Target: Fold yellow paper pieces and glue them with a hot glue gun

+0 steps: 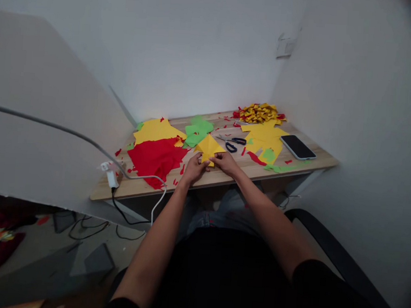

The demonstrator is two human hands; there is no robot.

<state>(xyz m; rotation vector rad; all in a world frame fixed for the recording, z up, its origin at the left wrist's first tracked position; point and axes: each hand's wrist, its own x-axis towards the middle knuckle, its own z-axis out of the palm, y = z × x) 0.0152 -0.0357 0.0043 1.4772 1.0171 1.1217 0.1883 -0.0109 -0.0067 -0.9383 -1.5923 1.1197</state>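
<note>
A folded yellow sheet (209,146), paper or thin cloth, lies near the front edge of the table with its pointed end away from me. My left hand (195,169) pinches its near left part, and my right hand (225,162) pinches the near right part. The fingertips of both hands almost meet at its narrow near end. Just beyond my right hand lie scissors (231,143) with dark handles and slightly parted blades. Green pieces (198,129) rest behind the folded sheet. To the left of my left hand is a crumpled red piece (156,158).
Large yellow pieces (154,131) lie back left, with more yellow pieces (262,138) at right. A pile of yellow and red folded bits (260,113) sits at the back. A phone (298,147) lies at right. A white glue gun (112,176) with a cable is at the left edge.
</note>
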